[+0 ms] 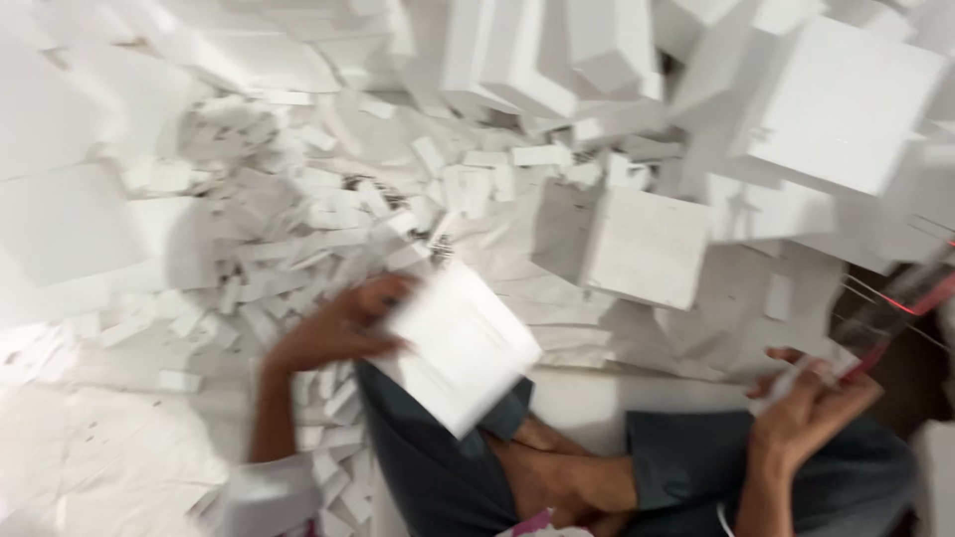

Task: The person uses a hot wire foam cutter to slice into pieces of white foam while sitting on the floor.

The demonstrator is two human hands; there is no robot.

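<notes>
My left hand (333, 328) grips one edge of a white foam block (460, 343), a flat rectangular piece held tilted above my crossed legs. My right hand (811, 403) is at the lower right, fingers curled around a thin tool (875, 333) with a clear body and red trim; the frame is blurred, so its kind is unclear. Both hands are apart, with my dark trousers and bare feet (557, 477) between them.
A white foam cube (637, 244) stands on the sheet-covered floor in front of me. Larger foam blocks (836, 99) are stacked at the back and right. Several small foam offcuts (298, 229) litter the floor to the left and centre.
</notes>
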